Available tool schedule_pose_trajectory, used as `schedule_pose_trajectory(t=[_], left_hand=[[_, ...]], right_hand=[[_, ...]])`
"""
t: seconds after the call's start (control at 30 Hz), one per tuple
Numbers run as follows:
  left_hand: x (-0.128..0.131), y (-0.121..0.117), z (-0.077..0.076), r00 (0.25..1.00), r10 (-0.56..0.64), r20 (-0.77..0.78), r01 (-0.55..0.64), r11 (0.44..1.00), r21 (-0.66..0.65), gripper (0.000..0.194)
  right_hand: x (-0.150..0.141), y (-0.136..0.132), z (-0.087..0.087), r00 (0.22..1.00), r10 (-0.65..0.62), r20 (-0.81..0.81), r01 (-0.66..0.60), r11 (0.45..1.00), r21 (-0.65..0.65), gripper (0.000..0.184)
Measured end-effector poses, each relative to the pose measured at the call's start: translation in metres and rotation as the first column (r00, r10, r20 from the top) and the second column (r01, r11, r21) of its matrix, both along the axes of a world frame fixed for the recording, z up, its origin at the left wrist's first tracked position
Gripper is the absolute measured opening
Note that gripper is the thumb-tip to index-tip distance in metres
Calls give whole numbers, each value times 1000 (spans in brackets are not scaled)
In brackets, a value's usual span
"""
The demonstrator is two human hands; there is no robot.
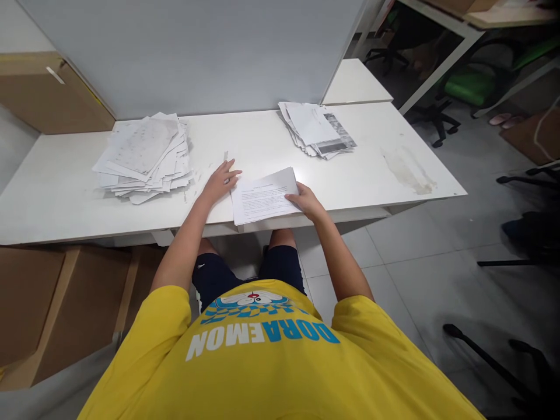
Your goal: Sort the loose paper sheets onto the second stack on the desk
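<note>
The right hand (310, 204) pinched the printed sheets (262, 201), probably to steady their overhang at the near side of the table (367, 178). The left hand (217, 185) lay loosely spread beside them.

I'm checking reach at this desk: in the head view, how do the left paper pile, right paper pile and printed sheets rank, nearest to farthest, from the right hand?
From the right hand:
1. Printed sheets: in its grip.
2. Right paper pile: beyond it.
3. Left paper pile: across, past the left hand.
</note>
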State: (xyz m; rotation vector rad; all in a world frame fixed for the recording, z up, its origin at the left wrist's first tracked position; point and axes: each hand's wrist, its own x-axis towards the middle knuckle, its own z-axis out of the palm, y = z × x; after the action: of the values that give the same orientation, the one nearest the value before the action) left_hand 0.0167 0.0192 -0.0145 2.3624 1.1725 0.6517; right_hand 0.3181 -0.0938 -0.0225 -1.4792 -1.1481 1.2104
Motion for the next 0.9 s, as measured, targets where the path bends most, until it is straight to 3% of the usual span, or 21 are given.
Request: schedule_pose_trajectory(t=[0.2, 0.27, 0.33, 0.4, 0.47, 0.53, 0.57, 0.63, 0.7, 0.8, 0.9], left_hand=[[-2, 4, 0, 999, 2, 51, 0, 1000, -31, 49], [-3, 5, 2, 998, 16, 69, -14, 1000, -26, 54], [-5, 5, 2, 997, 25, 67, -24, 1000, -13, 60], [-7, 5, 3, 998, 23, 52, -24, 1000, 9, 64], [-7, 4, 3, 999, 17, 38, -18, 999, 30, 66], [-7, 4, 3, 999, 17, 29, -18, 999, 40, 67], [-6, 4, 2, 999, 18, 27, -19, 999, 40, 66], [-3, 2, 1, 999, 31, 26, -32, 999, 34, 65], [0, -3, 1, 998, 61, 31, -62, 997, 46, 64], [0, -21, 2, 990, 118, 74, -127, 983, 133, 66], [-19, -42, 4, 951, 272, 146, -300, 925, 234, 72]], right_hand=[[6, -4, 0, 1000, -21, 22, 21, 1000, 12, 52], [24, -3, 5, 996, -63, 71, 60, 998, 33, 52], [52, 6, 12, 977, -188, 104, 180, 980, 85, 51], [85, 27, 20, 904, -418, 94, 395, 898, 191, 50], [113, 62, 28, 744, -665, 59, 616, 718, 324, 52], [129, 103, 33, 618, -783, 70, 714, 596, 368, 55], [131, 123, 34, 589, -802, 97, 731, 580, 359, 54], [129, 152, 34, 574, -801, 172, 736, 596, 321, 52], [123, 163, 33, 601, -759, 252, 686, 651, 325, 48], [117, 160, 36, 660, -641, 392, 476, 761, 441, 43], [107, 157, 39, 690, -580, 433, 364, 795, 485, 43]])
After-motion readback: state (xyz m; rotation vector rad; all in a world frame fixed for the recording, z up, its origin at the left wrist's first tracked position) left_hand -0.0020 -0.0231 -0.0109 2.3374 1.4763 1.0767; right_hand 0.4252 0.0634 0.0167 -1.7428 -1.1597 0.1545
